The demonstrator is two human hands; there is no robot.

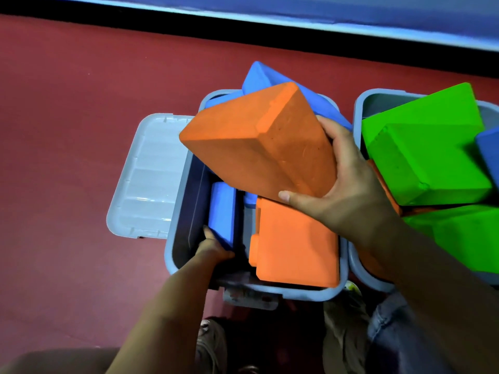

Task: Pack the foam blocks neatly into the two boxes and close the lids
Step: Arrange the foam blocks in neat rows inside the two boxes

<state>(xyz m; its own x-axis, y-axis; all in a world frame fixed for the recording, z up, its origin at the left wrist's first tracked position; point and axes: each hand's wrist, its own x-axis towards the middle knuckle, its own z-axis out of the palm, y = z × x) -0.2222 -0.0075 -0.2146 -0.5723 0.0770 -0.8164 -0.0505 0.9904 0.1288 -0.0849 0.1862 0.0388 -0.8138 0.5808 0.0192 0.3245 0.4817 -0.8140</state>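
Note:
Two grey-blue plastic boxes stand side by side on the floor. Over the left box (178,201) my right hand (343,190) holds a large orange foam block (259,141), tilted and lifted above the others. Down inside that box my left hand (213,247) grips an upright blue foam block (222,211) near the left wall. A second orange block (297,244) lies flat at the box's near right, and more blue blocks (259,76) stick up at the far end. The right box (359,114) is heaped with green blocks (429,157), with a blue block (488,152) at its right.
The left box's lid (145,174) hangs open to the left, lying flat over the red floor (67,130). A dark wall base with a blue strip (297,25) runs along the far side. My shoes and trouser legs (345,333) are just below the boxes.

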